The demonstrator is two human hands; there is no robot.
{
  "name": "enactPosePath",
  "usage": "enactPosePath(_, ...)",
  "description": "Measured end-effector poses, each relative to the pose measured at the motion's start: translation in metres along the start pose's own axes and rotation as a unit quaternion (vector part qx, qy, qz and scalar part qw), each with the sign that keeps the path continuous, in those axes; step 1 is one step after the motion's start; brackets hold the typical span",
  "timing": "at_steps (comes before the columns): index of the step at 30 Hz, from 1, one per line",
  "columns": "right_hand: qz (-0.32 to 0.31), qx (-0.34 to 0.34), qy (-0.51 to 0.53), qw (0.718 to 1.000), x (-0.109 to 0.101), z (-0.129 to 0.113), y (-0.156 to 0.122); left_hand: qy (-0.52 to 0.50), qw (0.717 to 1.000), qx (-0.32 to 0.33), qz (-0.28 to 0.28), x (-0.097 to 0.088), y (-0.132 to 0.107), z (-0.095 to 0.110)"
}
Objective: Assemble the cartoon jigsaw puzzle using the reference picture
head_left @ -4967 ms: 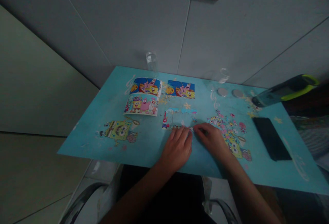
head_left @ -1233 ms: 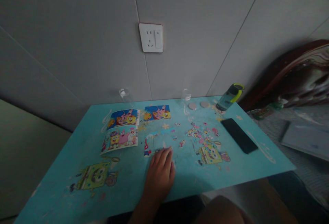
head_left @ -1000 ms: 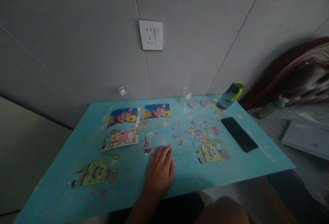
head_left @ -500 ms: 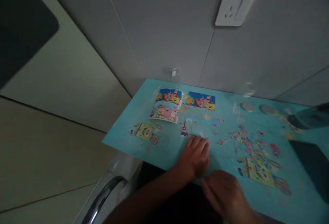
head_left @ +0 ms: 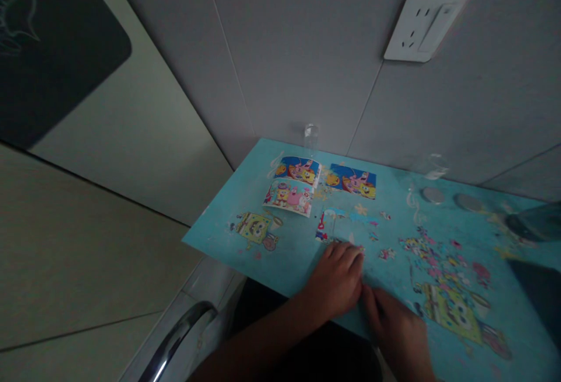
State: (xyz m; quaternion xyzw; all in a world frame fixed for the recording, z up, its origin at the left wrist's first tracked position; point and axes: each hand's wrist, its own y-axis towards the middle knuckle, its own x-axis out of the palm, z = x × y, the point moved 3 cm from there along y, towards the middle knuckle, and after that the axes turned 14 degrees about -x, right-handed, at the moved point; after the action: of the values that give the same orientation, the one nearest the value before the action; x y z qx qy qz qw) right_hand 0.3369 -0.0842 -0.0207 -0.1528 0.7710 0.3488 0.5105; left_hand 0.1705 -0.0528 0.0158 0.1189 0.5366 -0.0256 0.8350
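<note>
My left hand [head_left: 339, 277] rests palm down near the front edge of the turquoise mat [head_left: 245, 256], fingers laid side by side and tips on the mat. It is just below a partly assembled jigsaw puzzle [head_left: 325, 227] and covers whatever lies beneath. Close beside it, my right hand [head_left: 394, 326] has its fingers curled and pinched near the left thumb side; anything held there is hidden. A loose cluster of jigsaw pieces [head_left: 432, 256] lies to the right. One jigsaw piece [head_left: 387, 254] is just right of my left fingers.
A folded picture sheet [head_left: 288, 195] and a cartoon picture card [head_left: 353, 181] lie toward the back. Small clear containers, one clear container [head_left: 311, 136] among them, stand by the wall. Two round discs [head_left: 433, 195], a bottle [head_left: 537, 222] and a dark flat object [head_left: 537, 288] are at right.
My right hand has moved up and forward, nearer the left hand's thumb side. The whole view has shifted slightly. My left hand stays in about the same place on the mat.
</note>
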Motion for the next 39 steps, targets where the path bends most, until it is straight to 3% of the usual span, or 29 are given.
enactPosePath(4,-0.01,-0.014,0.023,1.0,0.004,0.001,-0.001,-0.014,1.0,-0.002,0.005,0.0,-0.001,-0.001)
enactPosePath(10,-0.009,0.058,0.048,0.997,0.008,0.005,0.021,-0.033,0.999,0.005,0.008,0.01,-0.004,-0.006)
enactPosePath(24,-0.05,0.101,0.049,0.992,0.003,-0.003,0.039,-0.045,0.999,0.025,0.015,0.012,-0.005,-0.013)
enactPosePath(39,-0.047,0.092,0.028,0.994,-0.001,-0.009,0.045,-0.034,0.997,0.057,0.037,0.019,-0.005,-0.021)
